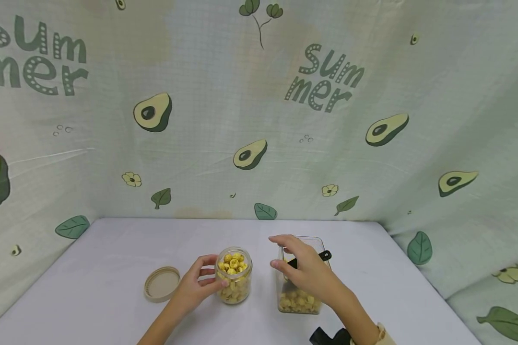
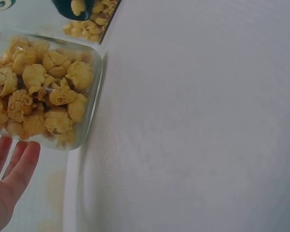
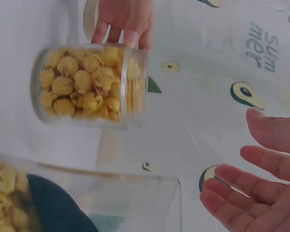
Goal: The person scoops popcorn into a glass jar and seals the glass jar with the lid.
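A round glass jar (image 1: pixel 243 290) full of yellow popcorn (image 1: pixel 234 262) stands upright on the table. My left hand (image 1: pixel 200 282) holds its left side near the neck, thumb in front and fingers behind. To the right is a clear rectangular container (image 1: pixel 280 302), with popcorn in its lower part. A scoop with a black handle (image 1: pixel 326 255) leans inside it, the handle end sticking out over the rim. Over this container my right hand (image 1: pixel 306 266) is raised with fingers spread, nothing between them. In the right wrist view the right hand (image 3: pixel 261 183) is apart from the jar (image 3: pixel 82 87).
A round beige lid (image 1: pixel 162 284) lies left of the jar, beside the left forearm. The white table (image 1: pixel 125 249) ends at a hanging cloth (image 1: pixel 198 96) printed with avocados and leaves. Near the right wrist is a black device (image 1: pixel 330 337).
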`<state>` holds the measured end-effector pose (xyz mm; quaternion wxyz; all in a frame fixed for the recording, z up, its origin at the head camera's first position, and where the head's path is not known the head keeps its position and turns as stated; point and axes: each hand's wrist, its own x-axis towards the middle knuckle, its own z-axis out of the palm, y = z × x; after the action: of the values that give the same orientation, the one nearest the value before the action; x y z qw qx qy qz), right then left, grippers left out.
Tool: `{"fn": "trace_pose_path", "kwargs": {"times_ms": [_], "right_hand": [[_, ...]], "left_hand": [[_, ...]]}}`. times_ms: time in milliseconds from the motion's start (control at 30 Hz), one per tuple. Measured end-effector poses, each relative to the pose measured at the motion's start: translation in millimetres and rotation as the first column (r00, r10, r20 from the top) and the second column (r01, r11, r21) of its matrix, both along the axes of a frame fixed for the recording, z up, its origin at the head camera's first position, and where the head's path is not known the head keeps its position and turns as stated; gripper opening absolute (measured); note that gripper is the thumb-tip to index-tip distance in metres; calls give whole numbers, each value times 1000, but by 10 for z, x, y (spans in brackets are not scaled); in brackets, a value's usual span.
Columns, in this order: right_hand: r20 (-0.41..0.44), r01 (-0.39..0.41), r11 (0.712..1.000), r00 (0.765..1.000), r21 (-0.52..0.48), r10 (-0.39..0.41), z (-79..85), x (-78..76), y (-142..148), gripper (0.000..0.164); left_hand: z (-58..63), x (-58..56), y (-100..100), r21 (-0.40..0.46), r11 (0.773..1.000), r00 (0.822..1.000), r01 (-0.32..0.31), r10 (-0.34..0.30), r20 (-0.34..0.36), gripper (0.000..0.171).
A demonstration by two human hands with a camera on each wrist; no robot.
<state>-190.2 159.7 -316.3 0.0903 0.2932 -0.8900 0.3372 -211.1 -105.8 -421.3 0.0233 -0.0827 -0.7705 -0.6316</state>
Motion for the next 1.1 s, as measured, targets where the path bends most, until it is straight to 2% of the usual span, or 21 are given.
{"fn": "trace_pose_path", "kwargs": {"times_ms": [100,233,400,633,733,933,1100], "right_hand": [[11,-29,999,1000,-35,29,-50,-8,-118,48],[56,-27,996,998,-88,32,-94,-4,-287,48],[134,44,988,991,-150,-23,-170,3,-481,53],[199,131,964,976,-231,-85,-412,-43,-685,60],[246,144,955,966,-261,-78,-507,-60,-719,68],[369,157,926,929,-343,-21,-625,-81,-732,85],[399,161,915,917,-369,-1,-777,-145,-697,90]], "left_hand": [[2,7,2,-2,1000,1000,-1,1,2,58],[1,16,3,-6,1000,1000,-6,6,0,58],[-3,24,2,-8,1000,1000,-5,5,-15,57],[-6,18,12,-3,1000,1000,-11,11,-15,57],[-6,17,12,-2,1000,1000,-7,7,-9,57],[3,17,7,-1,1000,1000,-15,15,-7,57],[27,16,5,3,1000,1000,-7,7,-10,57]]}}
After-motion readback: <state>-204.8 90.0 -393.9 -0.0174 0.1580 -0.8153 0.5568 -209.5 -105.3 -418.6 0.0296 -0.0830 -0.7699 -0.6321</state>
